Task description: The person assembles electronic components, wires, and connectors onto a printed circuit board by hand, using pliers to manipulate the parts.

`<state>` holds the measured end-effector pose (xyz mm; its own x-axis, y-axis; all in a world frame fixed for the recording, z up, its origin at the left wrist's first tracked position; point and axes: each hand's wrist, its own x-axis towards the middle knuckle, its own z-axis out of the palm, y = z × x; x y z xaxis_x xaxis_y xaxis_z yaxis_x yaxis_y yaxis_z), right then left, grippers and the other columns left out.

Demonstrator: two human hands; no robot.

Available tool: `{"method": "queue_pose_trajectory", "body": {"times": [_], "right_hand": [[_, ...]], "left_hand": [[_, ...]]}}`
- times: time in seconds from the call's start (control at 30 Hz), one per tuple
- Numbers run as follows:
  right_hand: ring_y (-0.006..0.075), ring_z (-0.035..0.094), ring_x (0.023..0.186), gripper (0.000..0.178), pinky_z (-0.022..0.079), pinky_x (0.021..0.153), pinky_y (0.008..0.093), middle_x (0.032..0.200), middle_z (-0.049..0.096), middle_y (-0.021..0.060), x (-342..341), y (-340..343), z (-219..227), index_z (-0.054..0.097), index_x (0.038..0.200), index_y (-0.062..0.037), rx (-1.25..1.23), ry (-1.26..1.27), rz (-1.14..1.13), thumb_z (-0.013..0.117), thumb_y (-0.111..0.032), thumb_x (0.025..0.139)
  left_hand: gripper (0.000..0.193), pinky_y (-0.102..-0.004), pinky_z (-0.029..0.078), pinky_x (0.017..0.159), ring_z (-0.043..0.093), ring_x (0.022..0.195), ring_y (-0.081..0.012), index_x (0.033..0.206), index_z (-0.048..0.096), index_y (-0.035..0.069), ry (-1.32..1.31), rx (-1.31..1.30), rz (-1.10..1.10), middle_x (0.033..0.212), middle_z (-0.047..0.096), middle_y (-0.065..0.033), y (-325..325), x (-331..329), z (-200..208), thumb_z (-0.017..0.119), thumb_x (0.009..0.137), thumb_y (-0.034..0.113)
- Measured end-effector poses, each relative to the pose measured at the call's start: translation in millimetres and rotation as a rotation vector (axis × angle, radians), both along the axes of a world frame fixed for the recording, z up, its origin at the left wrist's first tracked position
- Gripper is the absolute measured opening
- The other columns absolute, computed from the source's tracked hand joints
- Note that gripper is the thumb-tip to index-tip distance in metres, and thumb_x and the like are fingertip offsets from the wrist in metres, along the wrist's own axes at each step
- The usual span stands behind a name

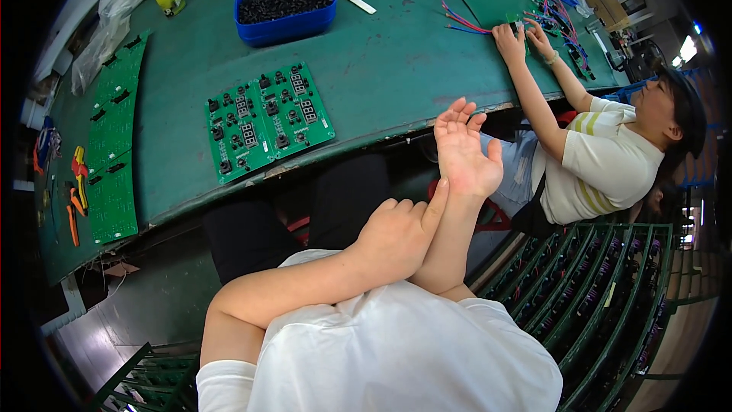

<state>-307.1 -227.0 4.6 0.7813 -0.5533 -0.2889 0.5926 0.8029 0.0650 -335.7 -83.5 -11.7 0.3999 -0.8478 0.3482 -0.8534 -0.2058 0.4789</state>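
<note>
At two o'clock, the empty right hand (468, 156) spreads loosely; the half-curled left hand (393, 236) touches that wrist (462, 192), hold unclear.

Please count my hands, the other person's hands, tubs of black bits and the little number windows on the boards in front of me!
Your left hand and right hand: 2
Co-worker's hands: 2
Blue tub of black bits: 1
Digit displays: 4
Total: 9

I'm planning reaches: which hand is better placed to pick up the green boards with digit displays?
Probably the left hand: the display boards lie leftward of both hands and its back shows, while the right hand is palm up, farther right. The left index finger appears to touch the right wrist, though.
</note>
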Motion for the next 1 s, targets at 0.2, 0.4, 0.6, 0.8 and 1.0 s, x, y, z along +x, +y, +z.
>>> {"method": "queue_pose_trajectory", "body": {"times": [0.2,0.4,0.6,0.8,1.0], "right_hand": [[0.0275,0.045,0.106,0.051,0.032,0.090,0.0443,0.103,0.051,0.0139,-2,-14,-5,0.050,0.089,-0.0011,-0.095,-0.001,-0.014,0.025,-0.046,0.088],[0.0254,0.050,0.099,0.041,0.036,0.087,0.0392,0.097,0.056,0.0097,5,-3,-22,0.053,0.086,-0.0053,-0.092,0.039,-0.004,0.033,-0.041,0.088],[0.0221,0.052,0.093,0.035,0.037,0.082,0.0352,0.092,0.057,0.0074,-2,-11,-40,0.054,0.084,-0.0080,-0.180,0.113,-0.162,0.037,-0.038,0.088],[0.0147,0.056,0.083,0.033,0.039,0.073,0.0271,0.081,0.060,0.0025,-5,-2,-139,0.054,0.080,-0.0108,-0.489,0.499,-0.315,0.036,-0.036,0.091],[0.0099,0.048,0.071,0.030,0.037,0.069,0.0245,0.074,0.055,0.0006,-17,36,-213,0.055,0.076,-0.0076,-0.904,0.963,-0.281,0.037,-0.028,0.091]], "left_hand": [[0.059,-0.0341,0.039,0.055,0.051,0.058,-0.0234,0.121,0.033,-0.016,-0.029,0.056,0.005,0.069,0.054,-0.0115,-10,2,8,0.054,0.072,0.011],[0.070,-0.0404,0.041,0.053,0.053,0.057,-0.0311,0.121,0.029,-0.017,0.095,0.121,0.017,0.065,0.054,-0.0177,-5,4,14,0.062,0.066,0.010],[0.046,-0.0411,0.043,0.061,0.055,0.068,-0.0304,0.109,0.048,-0.002,0.059,0.200,-0.006,0.076,0.057,-0.0148,-4,-3,19,0.061,0.070,0.016],[0.031,-0.0375,0.044,0.062,0.058,0.071,-0.0268,0.098,0.057,0.002,0.040,0.104,0.019,0.079,0.060,-0.0109,18,-1,-9,0.058,0.075,0.023],[0.024,-0.0352,0.046,0.062,0.059,0.069,-0.0262,0.091,0.060,0.002,0.103,0.014,0.087,0.077,0.062,-0.0100,30,2,-12,0.061,0.073,0.018]]}}
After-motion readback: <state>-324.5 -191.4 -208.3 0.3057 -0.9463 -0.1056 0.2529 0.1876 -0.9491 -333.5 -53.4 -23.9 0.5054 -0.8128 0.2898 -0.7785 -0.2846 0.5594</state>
